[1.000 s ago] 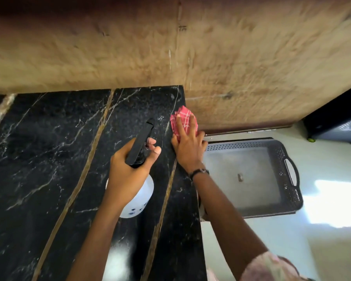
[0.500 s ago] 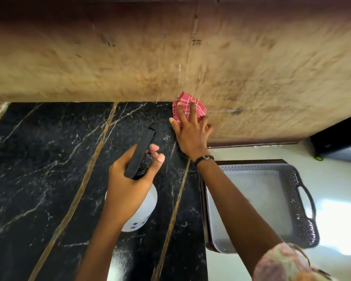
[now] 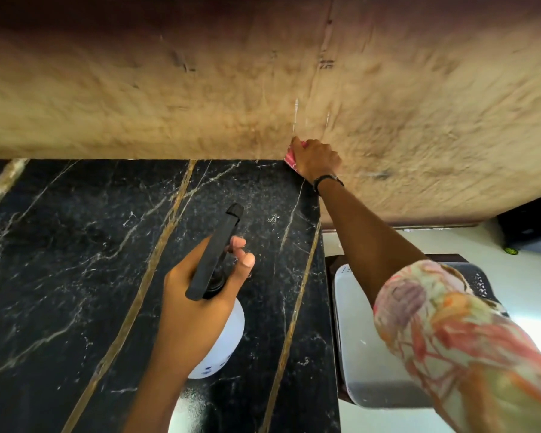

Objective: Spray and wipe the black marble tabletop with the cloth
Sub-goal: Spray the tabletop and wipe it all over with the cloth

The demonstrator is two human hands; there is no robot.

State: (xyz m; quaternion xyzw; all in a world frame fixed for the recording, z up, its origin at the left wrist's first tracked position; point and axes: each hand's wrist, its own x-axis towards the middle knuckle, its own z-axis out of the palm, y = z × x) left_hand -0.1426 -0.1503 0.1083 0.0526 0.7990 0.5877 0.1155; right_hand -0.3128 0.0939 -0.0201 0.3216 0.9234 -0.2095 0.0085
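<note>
The black marble tabletop (image 3: 75, 260) with gold and white veins fills the lower left. My left hand (image 3: 197, 304) grips a white spray bottle (image 3: 228, 339) with a black trigger head, held over the middle of the top, nozzle pointing toward the far right corner. My right hand (image 3: 317, 159) is stretched out to that far right corner, where the top meets the wall. It presses a red checked cloth (image 3: 292, 154) there; only a small edge of the cloth shows past the fingers.
A tan textured wall (image 3: 169, 104) rises right behind the tabletop. A grey plastic tray (image 3: 363, 354) with perforated sides sits lower, to the right of the table's edge. A dark appliance (image 3: 531, 226) stands at the far right on the pale floor.
My right hand has slid the cloth away from me along the right edge to the far corner at the wall. The left hand keeps its hold on the bottle.
</note>
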